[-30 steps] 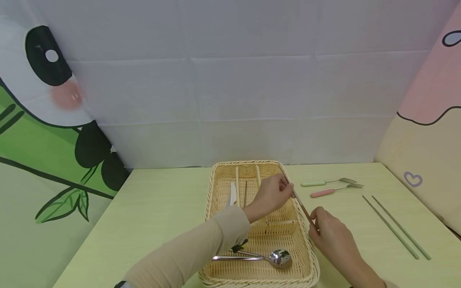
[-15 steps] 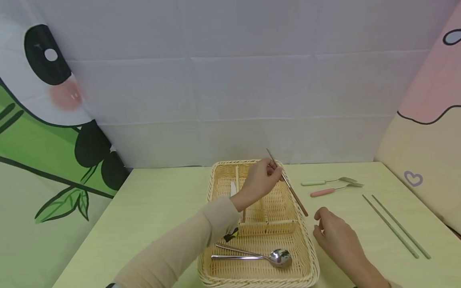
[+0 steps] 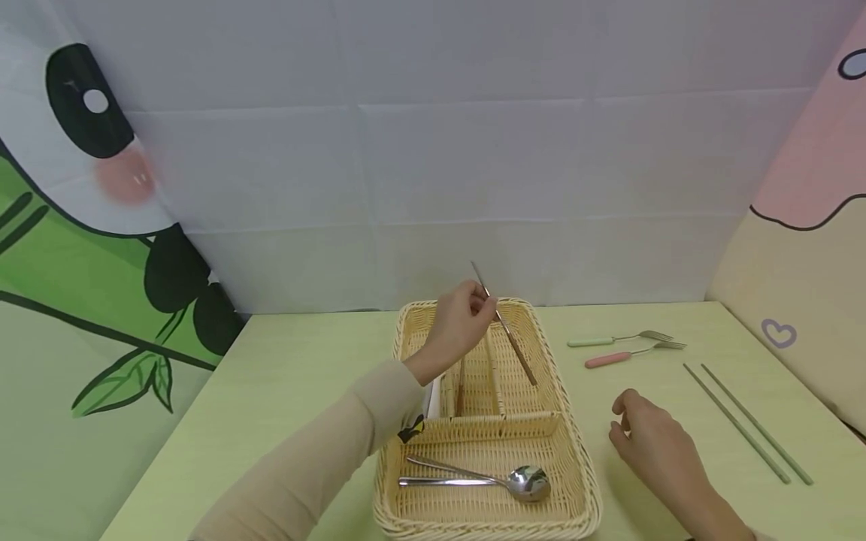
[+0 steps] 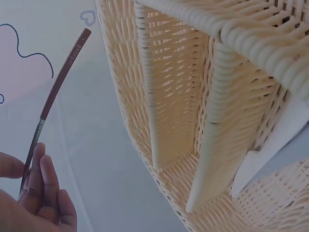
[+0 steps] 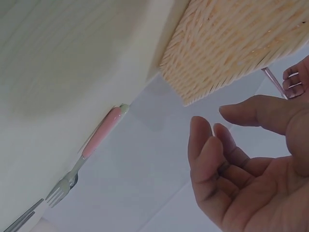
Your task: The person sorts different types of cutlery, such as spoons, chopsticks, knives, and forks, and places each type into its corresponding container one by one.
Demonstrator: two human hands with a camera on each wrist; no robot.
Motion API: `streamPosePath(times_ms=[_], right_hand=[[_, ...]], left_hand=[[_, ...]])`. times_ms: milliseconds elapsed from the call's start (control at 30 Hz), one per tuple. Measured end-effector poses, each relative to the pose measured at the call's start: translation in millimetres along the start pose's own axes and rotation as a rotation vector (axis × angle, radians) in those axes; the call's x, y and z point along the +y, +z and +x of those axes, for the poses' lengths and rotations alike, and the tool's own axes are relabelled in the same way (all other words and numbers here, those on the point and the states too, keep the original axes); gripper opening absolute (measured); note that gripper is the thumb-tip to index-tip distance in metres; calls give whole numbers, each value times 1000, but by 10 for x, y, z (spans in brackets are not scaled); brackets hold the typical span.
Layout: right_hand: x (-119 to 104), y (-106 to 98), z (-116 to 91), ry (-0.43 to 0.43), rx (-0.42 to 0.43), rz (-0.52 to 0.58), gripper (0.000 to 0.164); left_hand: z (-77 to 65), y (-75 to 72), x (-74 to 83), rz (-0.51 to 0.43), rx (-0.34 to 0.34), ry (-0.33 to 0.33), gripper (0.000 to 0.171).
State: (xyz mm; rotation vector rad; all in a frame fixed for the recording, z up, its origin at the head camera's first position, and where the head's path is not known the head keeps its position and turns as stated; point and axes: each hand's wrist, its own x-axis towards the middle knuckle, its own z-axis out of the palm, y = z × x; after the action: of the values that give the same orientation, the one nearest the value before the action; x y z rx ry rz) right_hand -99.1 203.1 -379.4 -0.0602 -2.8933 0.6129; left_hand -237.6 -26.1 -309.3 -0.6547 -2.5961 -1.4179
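Observation:
My left hand (image 3: 452, 327) pinches a brown-handled chopstick (image 3: 517, 353) with a metallic end, tilted above the far part of the wicker basket (image 3: 576, 458). In the left wrist view the chopstick's brown handle (image 4: 65, 72) points up, away from the fingers. A second brown chopstick (image 3: 461, 391) lies in a narrow middle compartment. White-and-silver knives (image 4: 277, 150) are in the left compartment, partly hidden by my left arm in the head view. My right hand (image 3: 655, 443) hovers right of the basket, fingers loosely bent, holding nothing.
Two metal spoons (image 3: 528, 483) lie in the basket's near compartment. Right of the basket are a green-handled fork (image 3: 591, 343), a pink-handled fork (image 3: 609, 360) and two green chopsticks (image 3: 737, 421). A cloth backdrop (image 3: 433, 165) stands behind the table.
My right hand has let go of the chopstick and drawn slightly right. My left hand has carried the chopstick left, from the basket's right rim to over its compartments.

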Motion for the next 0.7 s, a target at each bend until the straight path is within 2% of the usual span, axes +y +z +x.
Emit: streamPosePath(times_ms=[367, 700], right_hand=[[263, -64, 21, 64, -57, 10, 22], [573, -117, 13, 110, -72, -7, 27]], left_hand=[[0, -108, -124, 108, 62, 14, 16], [15, -148, -247, 184, 92, -17, 15]])
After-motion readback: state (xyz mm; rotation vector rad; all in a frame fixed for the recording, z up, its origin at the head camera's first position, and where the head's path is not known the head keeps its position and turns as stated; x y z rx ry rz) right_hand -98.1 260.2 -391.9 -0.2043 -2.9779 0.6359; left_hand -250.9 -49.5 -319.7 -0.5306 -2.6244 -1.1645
